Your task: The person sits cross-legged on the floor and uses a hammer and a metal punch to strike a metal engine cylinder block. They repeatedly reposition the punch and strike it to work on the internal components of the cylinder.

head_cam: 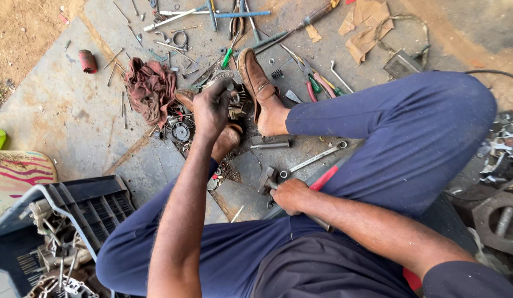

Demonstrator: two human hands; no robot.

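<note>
My left hand [211,108] grips a grimy metal machine part [235,99] held between my two feet in brown shoes [255,80]. My right hand [289,195] is closed around the handle of a hammer [269,179], its metal head resting near the ground by my right leg. A round metal component [181,132] lies just left of the left hand. A dirty red rag [151,87] is bunched beside it.
Screwdrivers, pliers [314,83], a wrench [317,157], bolts and nails litter the concrete ahead. A red cylinder [87,61] lies at the left. A dark plastic crate with metal scrap [74,221] sits lower left. Metal parts [502,154] pile up at the right.
</note>
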